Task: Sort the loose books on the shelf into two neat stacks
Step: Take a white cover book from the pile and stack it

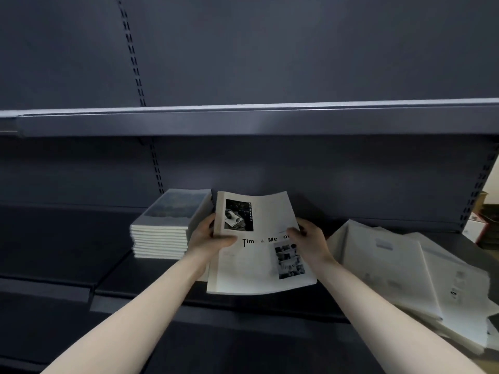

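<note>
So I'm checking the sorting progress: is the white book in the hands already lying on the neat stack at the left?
No: both hands hold the white book beside the neat stack, not on it.

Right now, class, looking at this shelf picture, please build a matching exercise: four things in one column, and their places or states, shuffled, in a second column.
Things
1. neat stack
2. white book
3. loose books
4. upper shelf

Places or states
A. spread untidily at the right
B. gripped by left hand and right hand
C. squared up, left of the hands
D. above everything, its top out of view

Pairs: 1-C, 2-B, 3-A, 4-D
</note>
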Demonstrator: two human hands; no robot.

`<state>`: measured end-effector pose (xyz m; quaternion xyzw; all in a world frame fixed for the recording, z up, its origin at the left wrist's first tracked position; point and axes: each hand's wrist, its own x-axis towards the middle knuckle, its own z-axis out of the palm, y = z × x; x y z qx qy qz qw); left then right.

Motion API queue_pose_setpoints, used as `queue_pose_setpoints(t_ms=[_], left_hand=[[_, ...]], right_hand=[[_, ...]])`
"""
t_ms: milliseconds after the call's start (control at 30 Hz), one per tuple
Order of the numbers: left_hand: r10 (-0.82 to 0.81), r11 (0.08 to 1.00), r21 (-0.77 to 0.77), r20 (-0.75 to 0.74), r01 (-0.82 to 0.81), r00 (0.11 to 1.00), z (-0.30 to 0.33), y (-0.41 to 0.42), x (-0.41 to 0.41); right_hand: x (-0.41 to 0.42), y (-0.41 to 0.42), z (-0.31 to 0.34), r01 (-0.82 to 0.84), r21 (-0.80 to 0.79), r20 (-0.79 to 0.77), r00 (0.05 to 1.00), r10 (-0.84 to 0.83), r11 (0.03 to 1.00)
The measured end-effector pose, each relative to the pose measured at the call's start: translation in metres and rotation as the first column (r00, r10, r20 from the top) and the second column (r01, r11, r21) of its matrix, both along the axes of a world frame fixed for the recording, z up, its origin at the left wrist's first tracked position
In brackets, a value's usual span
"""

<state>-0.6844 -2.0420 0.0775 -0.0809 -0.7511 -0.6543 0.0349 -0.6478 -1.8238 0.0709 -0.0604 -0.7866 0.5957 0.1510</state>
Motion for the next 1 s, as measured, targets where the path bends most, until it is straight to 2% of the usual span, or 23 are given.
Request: queue_pose_setpoints(t_ms=[300, 500, 700, 867, 1000], left_hand=[[-0.068, 0.978, -0.197, 0.013, 0.07, 0.998, -0.011, -0.012, -0.049], [-0.076, 0.969, -0.235, 0.001, 0.074, 0.997, -0.027, -0.013, -0.07], [-0.087, 0.896, -0.426, 0.114, 0.128, 0.99, -0.032, -0.014, -0.099], [-0.117, 0.903, -0.398, 0.133, 0.161, 0.984, -0.028, -0.009, -0.106], [-0.117, 0.887, -0.437, 0.097, 0.148, 0.988, -0.028, -0.009, -0.106]], right_hand=[[-0.039, -0.013, -0.012, 0.115, 0.068, 0.139, 0.983, -0.123, 0.991], [-0.05, -0.014, -0.021, 0.178, 0.15, 0.134, 0.971, -0.198, 0.973], [-0.071, -0.017, -0.024, 0.228, 0.3, 0.13, 0.952, -0.276, 0.926], [-0.073, -0.019, -0.025, 0.241, 0.362, 0.14, 0.941, -0.308, 0.901], [-0.074, -0.018, -0.026, 0.225, 0.369, 0.146, 0.944, -0.295, 0.902]])
